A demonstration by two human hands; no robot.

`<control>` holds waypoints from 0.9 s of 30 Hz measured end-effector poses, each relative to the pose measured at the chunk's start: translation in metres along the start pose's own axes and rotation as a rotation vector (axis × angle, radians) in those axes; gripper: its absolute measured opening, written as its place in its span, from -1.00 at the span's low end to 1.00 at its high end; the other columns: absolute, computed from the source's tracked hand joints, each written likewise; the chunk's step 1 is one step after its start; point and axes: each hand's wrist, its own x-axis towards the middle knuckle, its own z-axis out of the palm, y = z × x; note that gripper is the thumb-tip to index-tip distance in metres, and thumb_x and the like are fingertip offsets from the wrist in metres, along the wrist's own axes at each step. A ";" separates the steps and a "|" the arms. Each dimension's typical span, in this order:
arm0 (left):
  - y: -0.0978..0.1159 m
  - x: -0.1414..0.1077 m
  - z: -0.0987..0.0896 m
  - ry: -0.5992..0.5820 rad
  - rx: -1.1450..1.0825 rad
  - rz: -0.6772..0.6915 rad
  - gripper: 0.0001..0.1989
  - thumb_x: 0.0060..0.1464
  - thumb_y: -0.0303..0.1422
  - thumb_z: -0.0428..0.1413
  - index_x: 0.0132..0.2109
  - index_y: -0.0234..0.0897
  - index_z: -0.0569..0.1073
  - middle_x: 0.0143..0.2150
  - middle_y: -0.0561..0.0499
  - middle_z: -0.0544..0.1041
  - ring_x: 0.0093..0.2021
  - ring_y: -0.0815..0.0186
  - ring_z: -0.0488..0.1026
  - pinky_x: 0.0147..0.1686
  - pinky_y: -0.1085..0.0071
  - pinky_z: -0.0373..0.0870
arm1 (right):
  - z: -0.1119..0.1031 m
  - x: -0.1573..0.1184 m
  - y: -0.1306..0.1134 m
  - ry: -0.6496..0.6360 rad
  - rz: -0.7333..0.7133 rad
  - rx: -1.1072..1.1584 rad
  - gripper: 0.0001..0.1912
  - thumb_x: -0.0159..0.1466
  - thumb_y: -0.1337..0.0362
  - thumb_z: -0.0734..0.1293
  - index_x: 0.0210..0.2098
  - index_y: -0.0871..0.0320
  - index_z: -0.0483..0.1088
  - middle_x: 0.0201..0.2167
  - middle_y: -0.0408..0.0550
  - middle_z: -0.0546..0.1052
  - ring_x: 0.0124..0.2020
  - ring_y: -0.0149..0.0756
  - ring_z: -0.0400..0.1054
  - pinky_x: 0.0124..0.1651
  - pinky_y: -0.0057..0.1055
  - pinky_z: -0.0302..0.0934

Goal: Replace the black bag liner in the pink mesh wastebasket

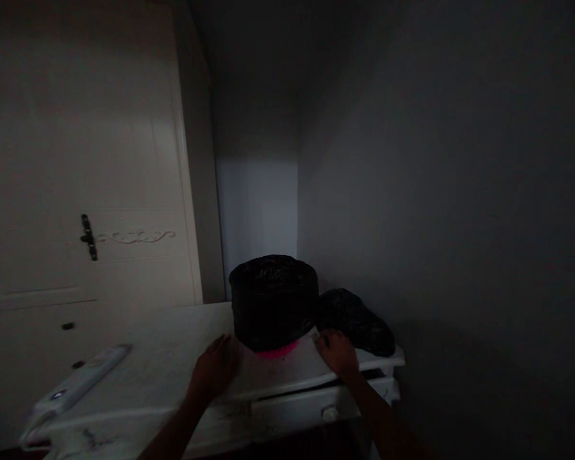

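A round bin (275, 351) with a pink base stands on the white dresser top. A black plastic bag (273, 313) lines it, folded over the rim and covering most of its outside. My left hand (218, 363) hovers just left of the bin, apart from it; its fingers are dark and blurred. To the right of the base is my right hand (336, 352), fingers bent and a gap showing by the thumb, with no held thing visible. Just behind that hand lies a bundle of black plastic (357, 321).
The white dresser (172, 338) has a drawer (306, 409) slightly ajar with a round knob. A white power strip (84, 383) lies along its left edge. A cream wardrobe (138, 160) stands at left, and a grey wall (436, 223) borders the right.
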 end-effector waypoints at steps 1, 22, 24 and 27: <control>0.000 0.000 0.000 0.000 0.006 -0.005 -0.44 0.33 -0.25 -0.02 0.38 -0.39 0.41 0.44 -0.26 0.37 0.42 0.04 0.35 0.39 0.15 0.29 | 0.001 0.000 0.000 0.003 -0.002 -0.001 -0.59 0.45 0.20 0.16 0.05 0.16 0.59 0.04 0.11 0.65 0.12 -0.09 0.49 0.20 -0.28 0.25; 0.010 -0.002 -0.013 -0.076 0.009 -0.003 -0.51 0.35 -0.24 -0.04 0.31 -0.28 0.47 0.34 -0.22 0.50 0.33 0.07 0.45 0.33 0.17 0.34 | -0.007 -0.002 -0.004 -0.049 0.011 -0.006 -0.58 0.47 0.19 0.16 0.09 0.17 0.57 0.09 0.11 0.63 0.14 -0.08 0.48 0.20 -0.28 0.24; 0.008 -0.002 -0.012 -0.081 0.020 0.030 -0.56 0.36 -0.24 -0.05 0.22 -0.23 0.55 0.31 -0.20 0.54 0.31 0.07 0.47 0.31 0.17 0.35 | -0.009 -0.002 -0.005 -0.053 0.009 -0.006 -0.57 0.47 0.19 0.14 0.08 0.18 0.58 0.08 0.12 0.63 0.13 -0.07 0.48 0.20 -0.26 0.24; 0.005 0.000 -0.007 -0.074 0.034 0.048 -0.57 0.36 -0.26 -0.07 0.18 -0.24 0.57 0.29 -0.20 0.55 0.29 0.07 0.49 0.29 0.18 0.35 | -0.010 -0.003 -0.006 -0.039 0.012 -0.008 -0.57 0.47 0.19 0.15 0.06 0.19 0.59 0.07 0.13 0.64 0.14 -0.07 0.48 0.22 -0.27 0.23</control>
